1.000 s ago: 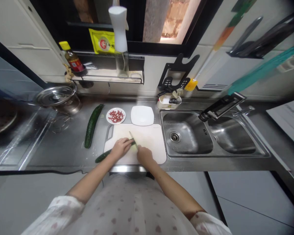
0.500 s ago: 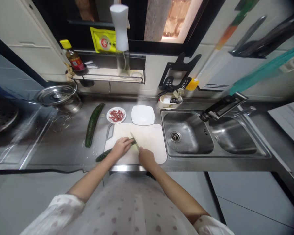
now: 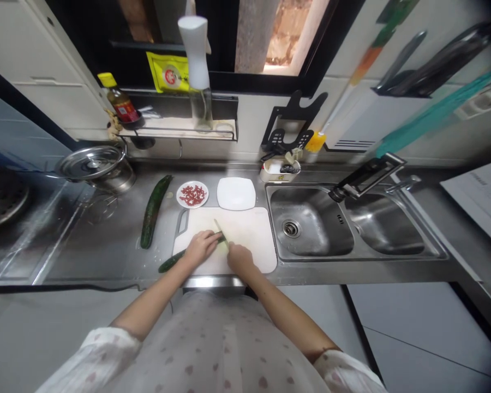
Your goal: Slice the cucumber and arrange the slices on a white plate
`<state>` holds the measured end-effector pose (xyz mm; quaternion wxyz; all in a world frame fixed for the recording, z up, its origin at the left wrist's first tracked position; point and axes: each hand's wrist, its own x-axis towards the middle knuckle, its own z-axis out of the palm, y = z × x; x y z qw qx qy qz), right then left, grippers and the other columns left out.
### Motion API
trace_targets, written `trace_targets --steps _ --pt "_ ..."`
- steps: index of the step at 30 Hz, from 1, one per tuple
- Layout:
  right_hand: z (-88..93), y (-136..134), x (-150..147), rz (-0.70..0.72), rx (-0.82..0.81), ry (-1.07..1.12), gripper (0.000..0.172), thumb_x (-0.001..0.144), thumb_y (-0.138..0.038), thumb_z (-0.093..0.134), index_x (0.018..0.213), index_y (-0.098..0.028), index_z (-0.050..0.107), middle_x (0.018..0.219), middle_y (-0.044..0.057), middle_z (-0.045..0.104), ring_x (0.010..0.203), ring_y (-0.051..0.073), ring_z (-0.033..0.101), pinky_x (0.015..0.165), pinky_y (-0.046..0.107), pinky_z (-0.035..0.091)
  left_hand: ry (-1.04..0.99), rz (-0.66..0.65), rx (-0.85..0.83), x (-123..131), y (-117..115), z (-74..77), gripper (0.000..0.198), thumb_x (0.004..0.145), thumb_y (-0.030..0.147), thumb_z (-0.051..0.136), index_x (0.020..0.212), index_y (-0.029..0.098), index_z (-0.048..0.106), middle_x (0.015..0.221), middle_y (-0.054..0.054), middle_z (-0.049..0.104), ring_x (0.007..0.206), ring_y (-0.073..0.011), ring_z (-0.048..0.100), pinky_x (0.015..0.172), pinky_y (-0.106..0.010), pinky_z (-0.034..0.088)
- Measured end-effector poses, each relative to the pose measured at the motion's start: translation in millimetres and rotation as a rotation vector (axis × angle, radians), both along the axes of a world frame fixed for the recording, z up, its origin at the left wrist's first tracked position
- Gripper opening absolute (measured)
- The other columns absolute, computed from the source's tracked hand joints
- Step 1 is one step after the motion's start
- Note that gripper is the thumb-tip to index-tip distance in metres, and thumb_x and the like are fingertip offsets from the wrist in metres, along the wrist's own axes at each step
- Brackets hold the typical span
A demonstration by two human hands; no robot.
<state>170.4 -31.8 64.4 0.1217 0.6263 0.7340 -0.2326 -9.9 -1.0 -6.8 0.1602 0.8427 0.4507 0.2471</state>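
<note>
My left hand [image 3: 201, 249] is wrapped over a cucumber [image 3: 171, 261] that lies slantwise across the white cutting board [image 3: 253, 234]; the middle of the cucumber is hidden under my fingers and wrist. In my right hand [image 3: 239, 258] is a kitchen knife [image 3: 220, 231], its blade slanting up and left against the cucumber's right end, close to my left fingertips. Behind the board stand a plate of chopped red pieces [image 3: 192, 195] and a white square plate [image 3: 236, 194]. A second, whole cucumber [image 3: 155, 212] rests on the counter to the left.
On the right is a steel double sink [image 3: 311, 224] with a black tap [image 3: 364, 180]. A lidded steel pot [image 3: 102, 169] stands at the back left. Above, a wall shelf [image 3: 175, 131] carries a sauce bottle [image 3: 118, 98] and a spray bottle [image 3: 198, 71].
The whole view has shifted slightly. My left hand still holds the cucumber and my right hand the knife, with the blade in nearly the same place at the cucumber's end.
</note>
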Motion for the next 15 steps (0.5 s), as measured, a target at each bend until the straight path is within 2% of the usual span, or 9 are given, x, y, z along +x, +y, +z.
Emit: trace_targets --steps 8,15 --pt "8.3 -11.6 5.9 -0.024 -0.067 -0.022 0.031 0.090 -0.011 0.035 0.115 -0.012 0.054 0.102 0.015 0.067 0.098 0.022 0.064 0.079 0.029 0.045 0.016 0.007 -0.005 -0.3 -0.1 -0.8 0.034 0.092 0.027 0.048 0.124 0.025 0.061 0.102 -0.008 0.063 0.091 -0.0188 0.058 0.082 -0.034 0.047" --pt "-2.6 -5.9 3.3 -0.017 -0.033 0.004 0.029 0.090 -0.011 0.036 0.112 -0.013 0.056 0.099 0.015 0.067 0.099 0.021 0.064 0.080 0.029 0.045 -0.003 -0.007 -0.015 0.3 -0.1 2.2 0.034 0.093 0.027 0.047 0.124 0.025 0.061 0.102 -0.008 0.063 0.091 -0.0185 0.058 0.082 -0.034 0.048"
